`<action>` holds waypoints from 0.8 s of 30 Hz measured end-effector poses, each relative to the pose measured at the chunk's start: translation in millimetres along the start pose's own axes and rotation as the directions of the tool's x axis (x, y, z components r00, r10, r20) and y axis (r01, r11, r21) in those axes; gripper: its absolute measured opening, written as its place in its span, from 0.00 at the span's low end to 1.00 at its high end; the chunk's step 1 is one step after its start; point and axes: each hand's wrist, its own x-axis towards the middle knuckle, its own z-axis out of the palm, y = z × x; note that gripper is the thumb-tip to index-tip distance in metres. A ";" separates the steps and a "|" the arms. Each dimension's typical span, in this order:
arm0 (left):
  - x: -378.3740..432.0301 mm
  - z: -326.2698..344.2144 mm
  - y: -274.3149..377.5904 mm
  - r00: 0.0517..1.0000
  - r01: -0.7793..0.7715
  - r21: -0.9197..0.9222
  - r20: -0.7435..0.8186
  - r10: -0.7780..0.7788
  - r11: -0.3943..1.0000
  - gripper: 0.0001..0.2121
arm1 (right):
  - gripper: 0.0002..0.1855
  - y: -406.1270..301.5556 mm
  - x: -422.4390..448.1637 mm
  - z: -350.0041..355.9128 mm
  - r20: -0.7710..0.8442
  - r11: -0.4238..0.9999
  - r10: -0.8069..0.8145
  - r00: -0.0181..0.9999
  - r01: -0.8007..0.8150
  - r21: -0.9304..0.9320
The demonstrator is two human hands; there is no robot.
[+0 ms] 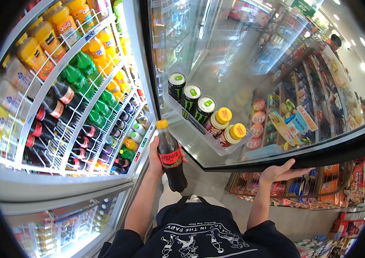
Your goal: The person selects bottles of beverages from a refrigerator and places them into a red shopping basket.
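Note:
My left hand [157, 158] is closed around a Coca-Cola plastic bottle [173, 158] with dark liquid, a red label and a yellow cap, held upright in front of the fridge. With fingers spread, my right hand [282, 171] touches the black lower edge of the glass fridge door [253, 168], which stands open. A clear plastic holder [182, 113] on the door carries several black Monster cans [205, 108] and two bottles with yellow caps [223, 115]. To the left, the lit fridge's wire shelves [69, 129] hold cola, green Sprite bottles [81, 69] and orange drinks.
A second lit cooler [66, 232] stands at lower left. Packaged snacks fill a wire rack [298, 188] beneath and behind the door at right. Store shelves [318, 80] show through the glass, with a person [335, 43] at upper right. Stacked goods [314, 248] lie at lower right.

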 end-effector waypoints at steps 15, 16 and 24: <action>-76.9 90.6 -135.6 0.970 -0.136 0.266 -0.160 0.182 0.954 0.36 | 0.51 65.5 12.2 -60.4 0.649 0.921 -0.023 0.761 -0.237 0.311; -81.5 95.6 -142.4 0.969 -0.119 0.241 -0.183 0.166 0.963 0.36 | 0.51 65.8 13.7 -63.9 0.684 0.877 0.013 0.729 -0.337 0.343; -130.8 111.1 -163.0 0.938 -0.176 0.291 -0.239 0.249 0.940 0.35 | 0.28 66.4 9.9 -71.4 0.926 0.711 -0.076 0.370 -0.631 0.310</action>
